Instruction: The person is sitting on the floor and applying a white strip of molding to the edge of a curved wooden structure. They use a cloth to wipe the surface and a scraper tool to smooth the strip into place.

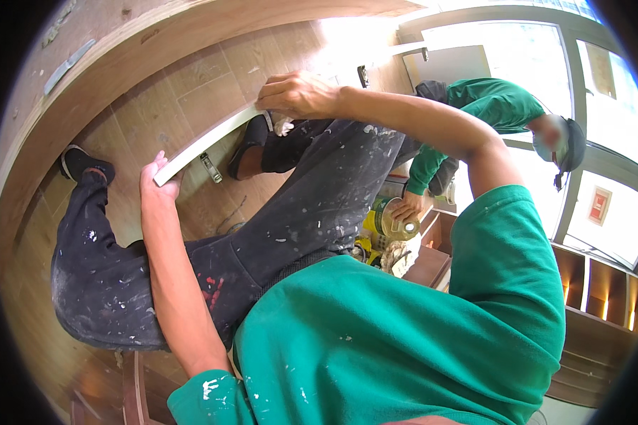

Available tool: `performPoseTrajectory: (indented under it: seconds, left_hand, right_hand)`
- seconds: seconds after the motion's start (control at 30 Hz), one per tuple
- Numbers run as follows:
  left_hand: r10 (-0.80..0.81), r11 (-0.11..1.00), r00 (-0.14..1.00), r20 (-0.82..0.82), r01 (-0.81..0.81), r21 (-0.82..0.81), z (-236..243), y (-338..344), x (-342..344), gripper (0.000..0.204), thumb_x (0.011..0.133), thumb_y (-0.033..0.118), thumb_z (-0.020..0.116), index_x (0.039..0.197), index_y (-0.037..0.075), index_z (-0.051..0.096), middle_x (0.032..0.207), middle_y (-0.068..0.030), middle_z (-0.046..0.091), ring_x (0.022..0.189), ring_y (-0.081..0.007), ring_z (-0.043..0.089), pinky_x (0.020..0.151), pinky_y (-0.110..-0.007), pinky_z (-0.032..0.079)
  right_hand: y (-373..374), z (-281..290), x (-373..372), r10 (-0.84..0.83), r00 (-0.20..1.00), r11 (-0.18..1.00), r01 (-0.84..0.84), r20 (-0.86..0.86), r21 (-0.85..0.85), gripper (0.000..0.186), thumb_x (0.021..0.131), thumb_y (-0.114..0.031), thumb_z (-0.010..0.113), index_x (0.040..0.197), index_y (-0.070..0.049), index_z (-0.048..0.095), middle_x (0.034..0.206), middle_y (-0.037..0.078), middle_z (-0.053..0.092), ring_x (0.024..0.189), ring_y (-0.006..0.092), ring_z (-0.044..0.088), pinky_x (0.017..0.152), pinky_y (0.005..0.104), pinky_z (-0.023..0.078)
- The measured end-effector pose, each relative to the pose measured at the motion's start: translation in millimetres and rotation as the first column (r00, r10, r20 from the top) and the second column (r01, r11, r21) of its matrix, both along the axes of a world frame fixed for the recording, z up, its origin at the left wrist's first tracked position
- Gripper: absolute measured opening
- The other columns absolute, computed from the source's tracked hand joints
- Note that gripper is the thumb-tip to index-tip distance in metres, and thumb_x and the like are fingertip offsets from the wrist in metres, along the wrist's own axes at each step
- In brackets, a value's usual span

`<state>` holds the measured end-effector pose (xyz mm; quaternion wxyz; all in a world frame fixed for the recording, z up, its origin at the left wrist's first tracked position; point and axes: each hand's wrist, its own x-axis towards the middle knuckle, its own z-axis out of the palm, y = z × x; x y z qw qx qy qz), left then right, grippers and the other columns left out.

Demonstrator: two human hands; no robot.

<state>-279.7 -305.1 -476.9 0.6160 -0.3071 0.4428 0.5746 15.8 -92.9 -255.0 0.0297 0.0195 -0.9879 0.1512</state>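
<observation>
The left arm reaches forward nearly straight, its forearm (174, 283) leading to the left hand (156, 183), which curls in a grip, palm apparently upward. The right arm bends sharply at the elbow (490, 150), the forearm crossing inward to the right hand (301, 95), back uppermost, fingers bent and together. The two hands are well apart.

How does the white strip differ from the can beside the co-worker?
The white strip is long and narrow, while the can is short and round.
The strip is plain white; the can is metallic and yellow.
The strip is held between the person's left hand and right hand, whereas the can has the co-worker's hand on it.
Both are being touched by someone.
</observation>
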Motion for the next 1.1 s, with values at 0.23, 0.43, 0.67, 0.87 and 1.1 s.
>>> performPoseTrajectory:
  seconds: [0.23,0.43,0.67,0.87,1.1]
  left_hand:
    - [-0.001,1.000,1.000,0.002,0.001,-0.003,-3.4,-4.0,-7.1,0.067,0.096,-0.008,0.041,0.160,0.009,0.035,0.112,-0.0178,0.060,0.092,-0.0351,0.068,0.090,-0.054,0.063]
    - [-0.025,1.000,1.000,0.009,0.024,0.011,-1.7,-0.6,-5.8,0.074,0.094,-0.010,0.042,0.163,0.012,0.031,0.110,-0.0173,0.058,0.089,-0.0347,0.067,0.095,-0.056,0.061]
    - [0.033,0.999,0.999,0.017,-0.033,0.011,-13.9,-3.4,-9.4,0.052,0.102,-0.002,0.043,0.154,0.002,0.041,0.106,-0.0121,0.059,0.093,-0.0322,0.067,0.096,-0.059,0.060]
    - [-0.010,0.998,1.000,-0.028,0.008,-0.068,17.2,-5.9,-11.0,0.048,0.104,-0.001,0.043,0.152,0.003,0.047,0.105,-0.0124,0.064,0.087,-0.0288,0.068,0.088,-0.048,0.062]
    - [-0.010,0.995,1.000,-0.026,0.008,-0.101,27.6,-13.8,-20.1,0.051,0.101,-0.002,0.047,0.151,0.004,0.050,0.106,-0.0124,0.064,0.086,-0.0277,0.068,0.086,-0.043,0.061]
  right_hand:
    - [-17.1,3.5,-29.3,0.002,0.999,0.998,-0.005,-0.053,-0.060,0.025,0.087,-0.015,0.074,0.111,-0.008,0.072,0.104,0.003,0.071,0.101,0.0220,0.070,0.080,0.0353,0.064]
    - [29.7,12.0,36.8,-0.085,0.994,0.996,0.086,0.070,-0.006,0.021,0.090,-0.012,0.072,0.110,-0.005,0.075,0.104,0.006,0.073,0.098,0.0253,0.071,0.082,0.0382,0.062]
    - [62.5,34.5,66.2,-0.256,0.964,0.966,0.254,0.070,0.041,0.017,0.098,-0.010,0.069,0.113,-0.002,0.074,0.108,0.013,0.071,0.103,0.0312,0.069,0.092,0.0415,0.057]
    - [57.2,42.0,53.4,-0.090,0.993,0.992,0.096,-0.074,0.085,0.024,0.086,-0.010,0.075,0.110,-0.005,0.073,0.108,0.009,0.068,0.103,0.0292,0.066,0.092,0.0405,0.055]
    - [38.3,9.3,28.8,0.036,0.999,0.999,-0.036,-0.027,-0.007,0.037,0.083,-0.015,0.076,0.118,-0.008,0.070,0.114,0.005,0.066,0.112,0.0242,0.064,0.089,0.0383,0.060]
